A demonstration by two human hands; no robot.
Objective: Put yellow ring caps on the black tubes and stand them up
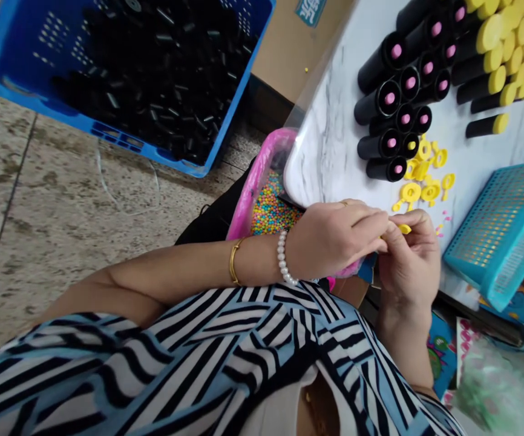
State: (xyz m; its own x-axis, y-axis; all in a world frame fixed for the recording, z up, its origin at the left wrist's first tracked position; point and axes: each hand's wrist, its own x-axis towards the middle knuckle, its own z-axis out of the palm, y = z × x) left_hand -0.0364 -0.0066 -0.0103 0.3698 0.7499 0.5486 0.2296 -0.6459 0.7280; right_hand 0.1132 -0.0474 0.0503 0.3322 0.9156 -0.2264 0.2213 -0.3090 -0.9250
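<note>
striped blouse (153, 357) lies closest, below bare forearms; the pearl-braceleted left hand (334, 239) and the right hand (409, 260) pinch a small yellow plastic piece (404, 229) between curled fingers, above a white marble-patterned tabletop (330, 145) with glossy black cylindrical tubes (382, 139) beyond.

From my remote seat I saw a blue plastic crate (121, 136) heaped with black tubes (153, 79), sitting on a speckled stone floor (62, 181) beside a cardboard carton (298, 48). A pink bag (255, 188) of multicoloured beads (273, 209) sat against the edge of the marble-patterned tabletop (330, 139), and a teal perforated basket (498, 233) rested at its right side.
</note>
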